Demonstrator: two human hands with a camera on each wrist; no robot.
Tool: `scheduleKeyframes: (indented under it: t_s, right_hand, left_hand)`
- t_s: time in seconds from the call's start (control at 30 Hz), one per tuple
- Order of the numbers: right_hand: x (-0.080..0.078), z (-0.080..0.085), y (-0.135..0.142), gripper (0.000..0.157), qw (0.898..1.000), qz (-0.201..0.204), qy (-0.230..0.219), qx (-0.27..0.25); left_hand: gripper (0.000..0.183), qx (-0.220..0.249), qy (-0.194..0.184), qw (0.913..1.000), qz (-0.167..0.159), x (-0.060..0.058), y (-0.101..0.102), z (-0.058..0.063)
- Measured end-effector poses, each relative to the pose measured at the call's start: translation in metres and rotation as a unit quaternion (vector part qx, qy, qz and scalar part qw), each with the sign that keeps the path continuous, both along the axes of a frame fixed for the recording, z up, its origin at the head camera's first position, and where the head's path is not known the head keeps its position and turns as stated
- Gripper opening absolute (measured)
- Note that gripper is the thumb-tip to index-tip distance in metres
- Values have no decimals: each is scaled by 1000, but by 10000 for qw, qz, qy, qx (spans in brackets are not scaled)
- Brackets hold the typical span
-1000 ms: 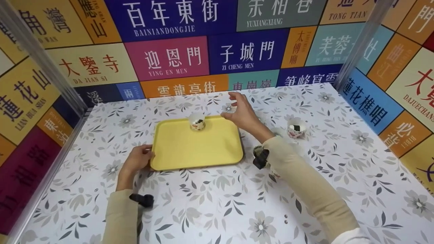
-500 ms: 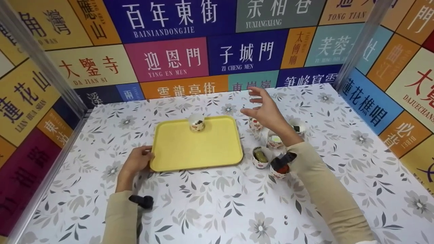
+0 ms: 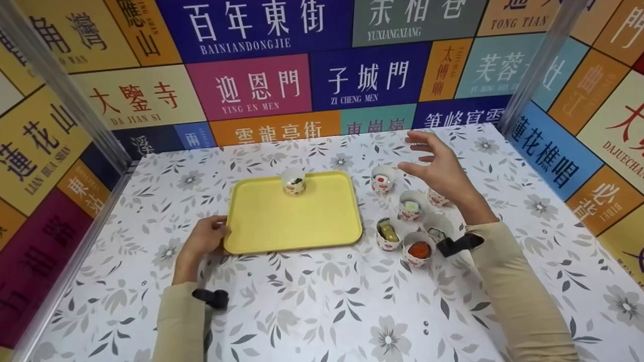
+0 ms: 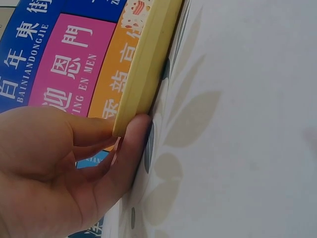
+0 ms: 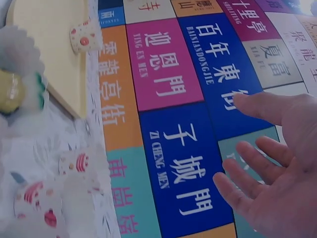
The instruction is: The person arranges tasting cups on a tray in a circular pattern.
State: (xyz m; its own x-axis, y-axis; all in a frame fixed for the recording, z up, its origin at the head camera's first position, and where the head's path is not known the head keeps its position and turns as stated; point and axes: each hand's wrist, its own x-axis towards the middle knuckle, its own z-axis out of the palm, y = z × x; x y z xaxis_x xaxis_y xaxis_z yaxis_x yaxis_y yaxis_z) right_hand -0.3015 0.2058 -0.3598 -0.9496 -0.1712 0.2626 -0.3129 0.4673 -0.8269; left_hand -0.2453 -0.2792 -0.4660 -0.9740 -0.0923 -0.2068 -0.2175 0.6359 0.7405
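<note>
"How many cups [image 3: 294,190] did we count?"
"Seven: one on the tray [image 3: 294,221], six off it."
"And trays?"
"We saw just one, on one worktop [image 3: 302,306]."
"And hands [image 3: 204,235]?"
"We counted two: one left, one right."
"Black wrist devices [image 3: 217,299]?"
"We found two of those, too."

Clerk: Left side, outer covering?

Inspector: A long beige fabric sleeve [image 3: 180,324], plain, ending short of the bare left hand [image 3: 205,236].

Clerk: Right side?

Inspector: A second long beige fabric sleeve [image 3: 523,296], same shade, lightly creased along its length; the right hand [image 3: 443,168] is likewise bare.

Clerk: Fittings?

Inspector: Left cuff [image 3: 183,287] carries a small black strap-like device [image 3: 214,298] with a rounded, blocky end. Right cuff [image 3: 488,232] carries a second small black device [image 3: 459,244], elongated and blunt-tipped. Both look like plastic, though the view is too coarse to confirm.
</note>
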Motion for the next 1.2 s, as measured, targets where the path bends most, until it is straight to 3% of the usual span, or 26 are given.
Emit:
scheduleKeyframes:
  t_s: [0.2,0.5,0.83,1.2]
  right_hand:
    - [5,-7,21,68,9992,-55,14,391]
    - [5,-30,56,73,9956,-271,-477,757]
    - [-5,-51,81,85,9942,-383,-664,753]
    - [-17,-70,95,87,9929,-400,-820,763]
  left_hand:
    - [45,-15,-84,10000,25,1,0,-3]
    - [45,95,-178,9998,66,1,-1,-4]
    - [45,108,61,9999,-17,-1,-3,-3]
    - [46,147,-66,9999,35,-1,-2,-2]
